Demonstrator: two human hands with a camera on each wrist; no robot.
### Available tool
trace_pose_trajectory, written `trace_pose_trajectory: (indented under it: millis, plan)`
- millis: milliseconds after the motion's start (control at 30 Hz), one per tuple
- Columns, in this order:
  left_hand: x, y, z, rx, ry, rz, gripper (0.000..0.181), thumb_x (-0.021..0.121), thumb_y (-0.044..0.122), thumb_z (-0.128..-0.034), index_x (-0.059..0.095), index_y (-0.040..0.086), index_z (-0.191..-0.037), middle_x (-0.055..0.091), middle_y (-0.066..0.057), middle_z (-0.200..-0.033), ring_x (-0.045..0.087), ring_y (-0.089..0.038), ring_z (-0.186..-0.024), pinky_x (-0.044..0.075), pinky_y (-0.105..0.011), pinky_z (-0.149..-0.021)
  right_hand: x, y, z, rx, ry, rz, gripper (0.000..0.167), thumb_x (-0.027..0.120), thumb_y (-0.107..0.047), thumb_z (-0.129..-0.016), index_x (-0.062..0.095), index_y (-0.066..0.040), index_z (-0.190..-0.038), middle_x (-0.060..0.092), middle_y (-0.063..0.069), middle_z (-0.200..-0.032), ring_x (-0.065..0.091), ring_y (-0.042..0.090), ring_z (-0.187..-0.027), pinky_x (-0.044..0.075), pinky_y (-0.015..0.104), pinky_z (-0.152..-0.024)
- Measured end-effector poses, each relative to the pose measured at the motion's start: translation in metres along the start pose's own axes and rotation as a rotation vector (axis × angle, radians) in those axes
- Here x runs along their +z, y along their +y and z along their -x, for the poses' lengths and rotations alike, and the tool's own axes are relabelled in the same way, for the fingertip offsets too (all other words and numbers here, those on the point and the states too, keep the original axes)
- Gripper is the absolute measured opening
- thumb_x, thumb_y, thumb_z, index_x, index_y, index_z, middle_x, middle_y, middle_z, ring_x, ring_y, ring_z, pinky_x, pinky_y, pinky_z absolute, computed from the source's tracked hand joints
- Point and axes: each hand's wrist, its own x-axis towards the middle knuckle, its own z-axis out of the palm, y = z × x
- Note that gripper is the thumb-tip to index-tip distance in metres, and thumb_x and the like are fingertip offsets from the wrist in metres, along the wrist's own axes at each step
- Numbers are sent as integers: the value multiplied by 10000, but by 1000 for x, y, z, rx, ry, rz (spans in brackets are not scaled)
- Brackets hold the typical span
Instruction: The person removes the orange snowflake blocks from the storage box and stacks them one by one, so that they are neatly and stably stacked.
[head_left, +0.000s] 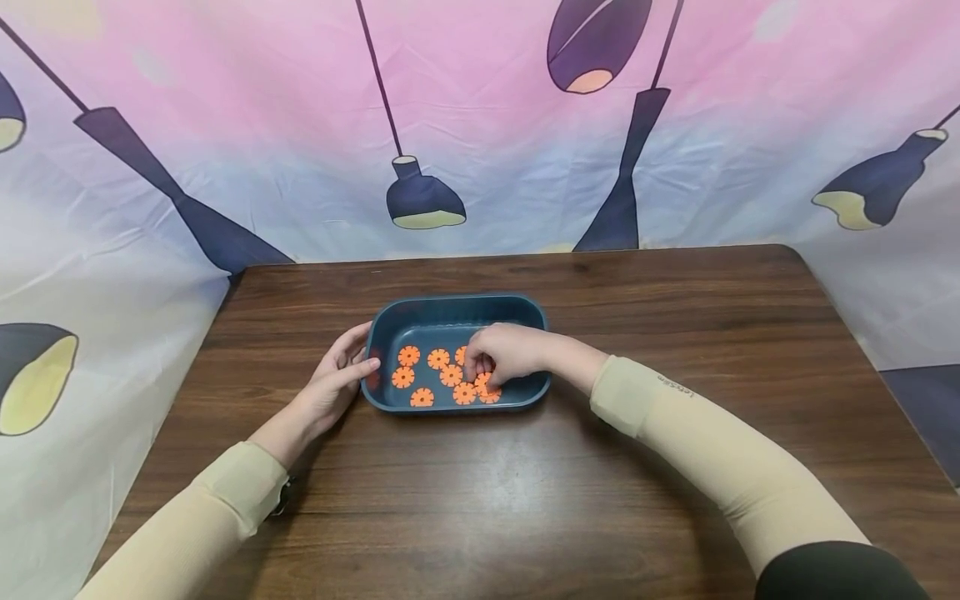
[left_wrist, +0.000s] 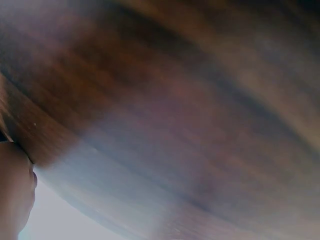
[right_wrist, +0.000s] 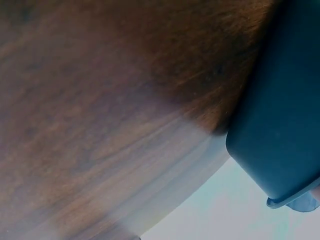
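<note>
My left hand (head_left: 337, 379) grasps the left end of the blue tray (head_left: 420, 315), which stands on the wooden table (head_left: 465, 500) with its long axis going from left to right. My right hand (head_left: 510, 350) is inside it with bent fingers among the notched orange discs (head_left: 451, 376), partly covering some; its fingertips are hidden, so I cannot tell whether it pinches 1.

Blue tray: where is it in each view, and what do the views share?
Head: tray near the centre, left hand gripping its left end.
Left wrist: not visible.
Right wrist: tray at the right edge, outer wall showing.
Shared landmark: brown table.
</note>
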Motion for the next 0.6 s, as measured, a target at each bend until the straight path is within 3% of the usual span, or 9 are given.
trace_pose_trajectory:
  millis: [267,467,600]
  plan:
    - [1,1,0,2,0,-4,477,577,-4,-1043,527,254,-1441,592,146,-1387,547,-22,-1292,491,-138,-1024,-9,0,3,-30,65,-35,82,756,-46,-971,765,-121,-938,700,12,-905,599,81,-804,521,196,-768]
    - [1,2,1,-11,4,-15,469,586,13,-1047,518,244,-1449,587,144,-1386,547,-18,-1291,490,-137,-1026,-24,5,13,-45,151,-99,3,765,-76,-979,762,-75,-980,743,30,-941,640,103,-833,556,245,-795]
    - [1,2,0,-7,0,-19,470,586,17,-1048,513,236,-1457,588,144,-1388,542,-19,-1297,485,-136,-1033,-40,9,24,-33,201,-168,40,773,-72,-970,776,-60,-1009,769,41,-949,672,129,-864,581,288,-830]
